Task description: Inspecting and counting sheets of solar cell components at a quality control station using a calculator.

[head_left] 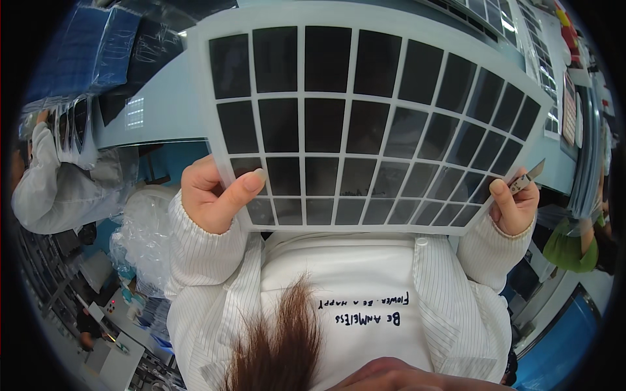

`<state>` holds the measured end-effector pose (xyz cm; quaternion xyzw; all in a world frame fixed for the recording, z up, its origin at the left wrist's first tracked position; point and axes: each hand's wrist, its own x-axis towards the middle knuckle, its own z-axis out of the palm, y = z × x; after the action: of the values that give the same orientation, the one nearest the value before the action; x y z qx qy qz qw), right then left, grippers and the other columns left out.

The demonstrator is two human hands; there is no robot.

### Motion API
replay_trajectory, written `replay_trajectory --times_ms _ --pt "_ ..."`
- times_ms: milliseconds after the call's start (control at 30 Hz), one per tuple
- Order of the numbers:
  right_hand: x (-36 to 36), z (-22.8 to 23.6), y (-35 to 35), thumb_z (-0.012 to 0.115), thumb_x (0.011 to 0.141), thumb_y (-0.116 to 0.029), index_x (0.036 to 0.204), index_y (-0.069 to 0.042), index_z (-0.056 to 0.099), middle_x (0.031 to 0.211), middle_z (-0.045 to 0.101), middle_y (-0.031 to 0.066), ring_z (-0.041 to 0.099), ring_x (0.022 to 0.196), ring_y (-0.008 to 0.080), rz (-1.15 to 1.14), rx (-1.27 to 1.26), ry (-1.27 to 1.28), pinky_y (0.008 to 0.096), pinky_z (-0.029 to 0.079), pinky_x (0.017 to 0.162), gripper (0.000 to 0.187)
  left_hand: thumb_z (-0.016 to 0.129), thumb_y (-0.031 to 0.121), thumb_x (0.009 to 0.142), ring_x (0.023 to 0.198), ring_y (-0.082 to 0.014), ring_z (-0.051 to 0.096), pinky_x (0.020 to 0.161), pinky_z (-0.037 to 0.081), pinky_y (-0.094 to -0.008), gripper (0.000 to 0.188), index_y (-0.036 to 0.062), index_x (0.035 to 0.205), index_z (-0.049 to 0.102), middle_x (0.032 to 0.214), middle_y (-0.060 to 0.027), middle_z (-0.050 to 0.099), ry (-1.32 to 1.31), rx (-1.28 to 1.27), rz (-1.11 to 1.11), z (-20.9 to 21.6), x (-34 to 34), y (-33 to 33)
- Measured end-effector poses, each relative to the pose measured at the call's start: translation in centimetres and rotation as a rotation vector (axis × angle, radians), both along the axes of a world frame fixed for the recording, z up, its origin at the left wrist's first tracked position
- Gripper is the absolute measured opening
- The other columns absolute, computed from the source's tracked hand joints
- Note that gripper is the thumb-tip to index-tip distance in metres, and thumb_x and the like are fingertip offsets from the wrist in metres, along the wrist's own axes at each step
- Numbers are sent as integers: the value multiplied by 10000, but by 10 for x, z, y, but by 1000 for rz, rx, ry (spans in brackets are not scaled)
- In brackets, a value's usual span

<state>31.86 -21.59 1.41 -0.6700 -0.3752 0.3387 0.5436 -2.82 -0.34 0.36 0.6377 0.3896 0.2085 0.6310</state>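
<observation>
A large translucent white sheet with rows of dark, glossy rectangles (324,127) is held up in front of my chest, its far edge raised over the table. At its near left edge, my left hand (218,195) grips it with the thumb on top and the fingers hidden underneath. My right hand (515,205) pinches the near right edge between thumb and fingers. That same hand also holds a small knife (527,181), its metal blade pointing up and outward, away from the sheet. Most of the knife's handle is hidden by my fingers.
Beneath the sheet lies a pale blue table (163,107). Blue plastic-wrapped packs (85,52) sit at the far left. A person in a white sleeve (42,176) works at left, near clear plastic bags (140,234). More gridded sheets (541,58) lie far right; a person in green (570,244) is at right.
</observation>
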Motion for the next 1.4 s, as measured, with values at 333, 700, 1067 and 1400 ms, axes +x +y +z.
replay_trajectory --times_ms 333,700,1067,1400 --pt "7 -10 -5 693 807 -31 1130 50 584 815 639 27 569 700 71 81 -273 25 197 438 703 351 682 171 840 618 -40 494 587 406 -206 189 -17 849 678 686 12 608 43 -366 80 -28 6 -16" --pt "6 70 29 553 877 -18 1168 -7 478 856 557 24 442 651 33 -3 -178 -320 146 320 591 301 693 182 831 656 -70 570 616 458 -220 209 -22 877 690 730 -38 657 40 -465 71 -26 7 -21" --pt "-109 43 137 617 774 86 957 41 547 766 576 146 608 625 260 894 35 -723 298 472 538 201 660 144 843 740 -81 599 678 471 -225 195 -31 926 681 808 -51 674 19 -559 63 -19 18 -23" --pt "-135 16 150 631 762 102 926 50 559 743 574 128 612 572 241 856 144 -773 290 454 458 186 666 124 842 803 -102 627 745 495 -239 197 -32 962 676 870 -79 688 -39 -681 59 -23 16 -23"
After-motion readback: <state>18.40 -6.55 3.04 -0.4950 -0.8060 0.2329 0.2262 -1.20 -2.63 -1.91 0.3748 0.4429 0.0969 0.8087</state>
